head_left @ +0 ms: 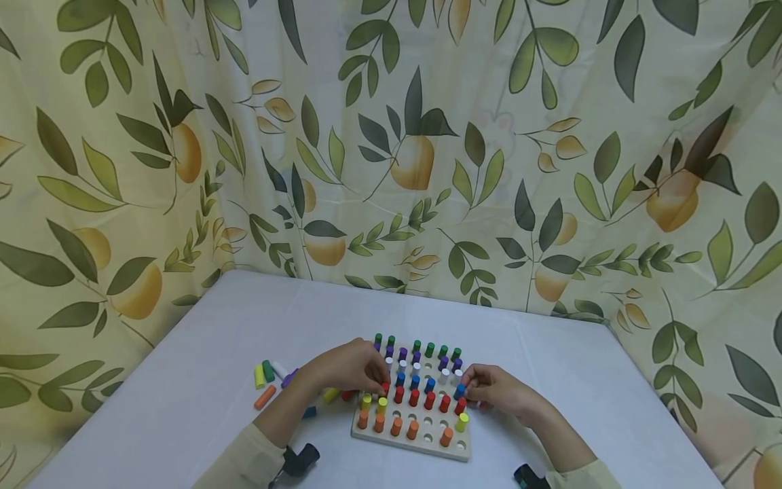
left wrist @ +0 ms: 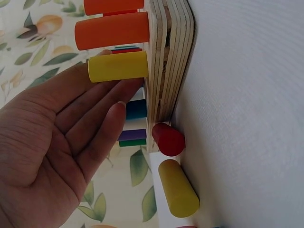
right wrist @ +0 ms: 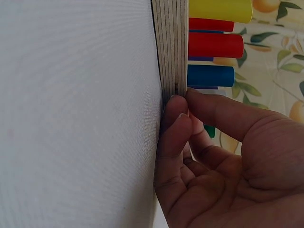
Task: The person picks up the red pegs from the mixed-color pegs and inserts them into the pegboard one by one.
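A wooden pegboard lies on the table, with rows of green, purple, white, blue, red, yellow and orange pegs standing in it. My left hand reaches over its left side, fingertips at a red peg at the left end of the red row. The left wrist view shows those fingertips partly hidden behind a yellow peg. At the board's right edge, my right hand pinches the plywood rim between thumb and fingers, close to a blue peg.
Loose pegs lie left of the board, among them an orange peg, a green peg and a blue peg. A red peg and a yellow peg lie beside its left edge. A patterned curtain hangs behind the white table.
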Demonstrator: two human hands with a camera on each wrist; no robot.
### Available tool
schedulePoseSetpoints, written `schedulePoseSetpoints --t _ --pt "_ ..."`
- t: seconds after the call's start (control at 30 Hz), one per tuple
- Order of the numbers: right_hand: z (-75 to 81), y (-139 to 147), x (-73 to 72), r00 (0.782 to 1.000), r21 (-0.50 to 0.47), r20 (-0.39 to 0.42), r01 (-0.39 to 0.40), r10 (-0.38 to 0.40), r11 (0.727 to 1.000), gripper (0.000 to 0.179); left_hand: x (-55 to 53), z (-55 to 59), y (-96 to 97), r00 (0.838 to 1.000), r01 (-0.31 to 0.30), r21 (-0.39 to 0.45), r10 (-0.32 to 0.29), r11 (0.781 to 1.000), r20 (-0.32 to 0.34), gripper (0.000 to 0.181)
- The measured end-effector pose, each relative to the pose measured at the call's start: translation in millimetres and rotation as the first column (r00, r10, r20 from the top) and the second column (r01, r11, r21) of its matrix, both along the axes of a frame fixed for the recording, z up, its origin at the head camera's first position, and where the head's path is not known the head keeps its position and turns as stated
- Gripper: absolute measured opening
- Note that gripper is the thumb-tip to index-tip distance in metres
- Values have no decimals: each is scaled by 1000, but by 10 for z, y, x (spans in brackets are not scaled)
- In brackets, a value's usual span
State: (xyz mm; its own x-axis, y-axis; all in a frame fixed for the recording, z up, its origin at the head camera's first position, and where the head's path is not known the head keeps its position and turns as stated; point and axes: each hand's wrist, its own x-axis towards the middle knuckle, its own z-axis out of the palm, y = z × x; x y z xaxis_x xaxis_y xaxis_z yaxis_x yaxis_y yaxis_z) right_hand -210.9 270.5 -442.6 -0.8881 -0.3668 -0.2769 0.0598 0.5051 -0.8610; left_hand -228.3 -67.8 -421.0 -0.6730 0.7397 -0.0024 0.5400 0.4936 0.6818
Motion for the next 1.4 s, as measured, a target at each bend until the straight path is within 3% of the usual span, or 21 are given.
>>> schedulePoseSetpoints --t 0.73,0.93,1.4 --pt "-4 8 1 1000 -3 3 -6 6 1000 12 16 55 -18 1000 -5 -7 5 1000 18 11" --pt "-16 15 -2 1000 3 -1 -2 2 1000 12 -11 68 -74 998 -8 17 7 1000 57 12" --pt "-25 9 -18 1000 18 -5 7 -7 1000 12 -68 160 -254 998 -22 49 19 999 66 12"
